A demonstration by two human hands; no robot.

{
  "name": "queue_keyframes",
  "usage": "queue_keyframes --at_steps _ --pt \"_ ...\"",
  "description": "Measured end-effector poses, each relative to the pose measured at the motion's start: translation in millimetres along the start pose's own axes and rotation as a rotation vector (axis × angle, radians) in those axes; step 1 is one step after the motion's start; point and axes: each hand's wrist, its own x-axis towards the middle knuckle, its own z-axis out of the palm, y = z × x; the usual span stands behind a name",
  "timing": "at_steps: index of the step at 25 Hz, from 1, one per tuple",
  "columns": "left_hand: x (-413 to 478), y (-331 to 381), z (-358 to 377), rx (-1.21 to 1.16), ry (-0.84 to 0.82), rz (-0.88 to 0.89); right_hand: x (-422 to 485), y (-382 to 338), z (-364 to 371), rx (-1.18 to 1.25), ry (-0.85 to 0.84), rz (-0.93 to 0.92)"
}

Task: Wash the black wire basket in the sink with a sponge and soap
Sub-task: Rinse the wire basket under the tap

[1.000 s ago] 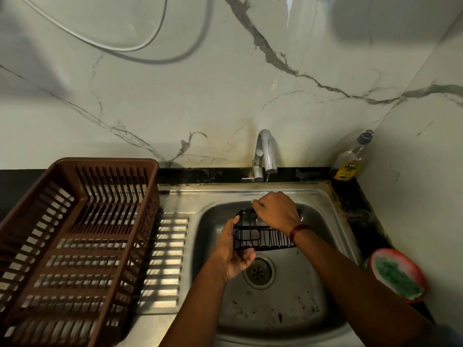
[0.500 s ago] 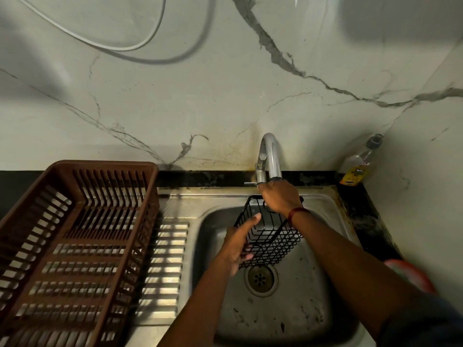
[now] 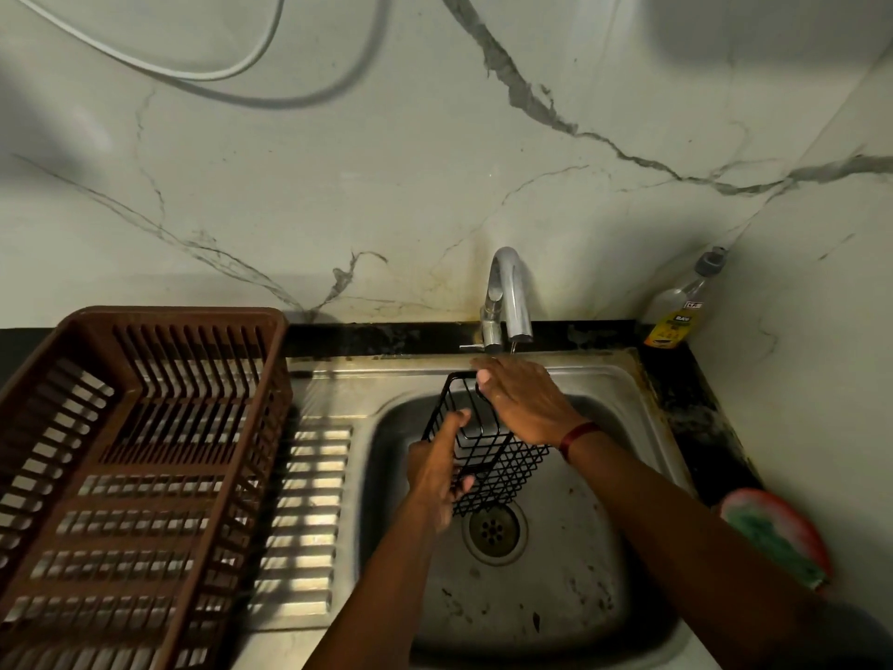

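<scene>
The black wire basket (image 3: 488,456) is held tilted above the bowl of the stainless steel sink (image 3: 623,379), in the centre of the frame, just over the round drain (image 3: 494,530). Its open mouth is turned toward the upper left, and its mesh bottom points down and to the right.

The left hand (image 3: 437,469) is seen at the basket's lower left side, its fingers (image 3: 456,420) curled around the wires in a grasp. The right hand (image 3: 524,401) is laid over the basket's upper rim from the right, thumb pressed on the top wire; its fingers are closed on the rim. A red band (image 3: 577,440) is worn at the right wrist.

Directly behind the right hand, the chrome faucet (image 3: 507,302) is mounted at the back edge of the sink; whether water is running cannot be told.

At the left of the frame, a brown slatted dish rack (image 3: 140,456) is set on the ribbed drainboard (image 3: 309,515). In the upper right corner of the tabletop (image 3: 676,389), a clear bottle with a yellow label (image 3: 676,311) is stood against the marble wall (image 3: 386,176). At the right edge of the frame, a green scrubbing sponge (image 3: 775,544) is kept in a red dish (image 3: 754,500), well apart from the basket.
</scene>
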Motion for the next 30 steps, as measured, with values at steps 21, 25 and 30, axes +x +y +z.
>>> queue_keyframes --at_steps 21,25,30 --pt "-21.2 6.9 -23.3 -0.210 -0.211 -0.056 -1.2 23.4 -2.0 0.850 0.324 0.213" --pt "-28.8 5.0 -19.4 -0.244 -0.178 -0.062 0.9 27.4 1.9 1.131 0.310 0.430" --pt "-32.8 10.9 -15.1 -0.059 -0.038 -0.007 10.0 13.8 11.1 1.157 0.354 0.562"
